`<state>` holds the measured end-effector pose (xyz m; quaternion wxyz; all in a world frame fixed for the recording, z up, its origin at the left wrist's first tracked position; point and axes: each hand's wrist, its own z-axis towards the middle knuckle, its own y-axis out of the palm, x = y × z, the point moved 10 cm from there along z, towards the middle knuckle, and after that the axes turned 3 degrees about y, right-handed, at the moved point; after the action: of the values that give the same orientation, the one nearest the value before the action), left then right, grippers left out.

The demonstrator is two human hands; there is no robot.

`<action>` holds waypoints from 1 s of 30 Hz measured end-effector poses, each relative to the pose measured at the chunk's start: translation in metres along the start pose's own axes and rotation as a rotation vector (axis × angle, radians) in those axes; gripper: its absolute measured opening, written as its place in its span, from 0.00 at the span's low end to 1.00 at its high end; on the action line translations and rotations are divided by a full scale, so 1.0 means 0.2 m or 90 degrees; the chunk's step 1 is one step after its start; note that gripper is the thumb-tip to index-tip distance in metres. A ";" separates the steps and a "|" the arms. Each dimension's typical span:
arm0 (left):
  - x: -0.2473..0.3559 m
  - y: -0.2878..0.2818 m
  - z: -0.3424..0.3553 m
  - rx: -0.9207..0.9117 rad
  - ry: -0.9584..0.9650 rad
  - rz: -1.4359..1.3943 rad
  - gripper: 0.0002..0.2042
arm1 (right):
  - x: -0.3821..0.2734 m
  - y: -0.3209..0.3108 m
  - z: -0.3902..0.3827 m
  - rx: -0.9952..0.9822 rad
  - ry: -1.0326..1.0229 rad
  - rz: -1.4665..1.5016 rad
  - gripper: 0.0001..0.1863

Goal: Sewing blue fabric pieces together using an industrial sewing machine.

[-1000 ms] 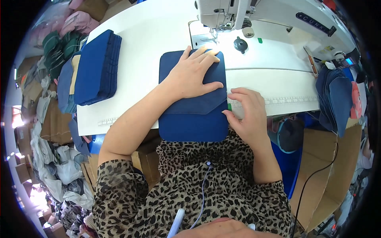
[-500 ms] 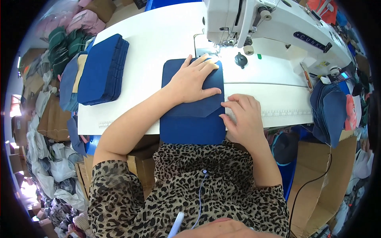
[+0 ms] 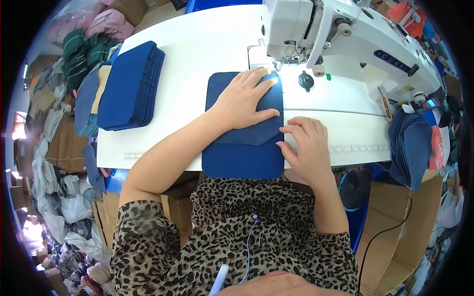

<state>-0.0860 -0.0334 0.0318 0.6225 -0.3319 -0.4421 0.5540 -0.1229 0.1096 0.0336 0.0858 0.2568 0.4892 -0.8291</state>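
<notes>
Left hand lay palm down on the blue fabric panel, fingers a bit fanned, thumb out to the side, nothing clamped. Panel was flat under that hand, its near end running back toward the person and past the front edge of the bench. Darker flap with slanted lower edge sat on the panel, mostly beneath the left palm.

Right hand was at the panel's right edge, half curled, thumb and index apart with a gap between; couldn't tell if the tips touched the fabric.

Sewing machine stood ahead of both hands, needle area just beyond the left fingertips. Round black part lay ahead of the right hand, small green patch beside it. Measuring strip ran along the bench to the right of the right hand. Orange-handled tool was farther right and ahead, hanging dark blue pieces well right of that hand. Stack of blue pieces lay well left of the left hand, green pile farther out beyond it.
</notes>
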 end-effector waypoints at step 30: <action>-0.03 0.05 0.02 -0.084 -0.052 0.082 0.25 | -0.01 0.01 0.00 -0.006 0.003 -0.022 0.19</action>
<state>-0.0933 -0.0373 0.0235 0.5442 -0.3770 -0.4800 0.5756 -0.1206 0.1090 0.0319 0.0715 0.2497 0.4975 -0.8277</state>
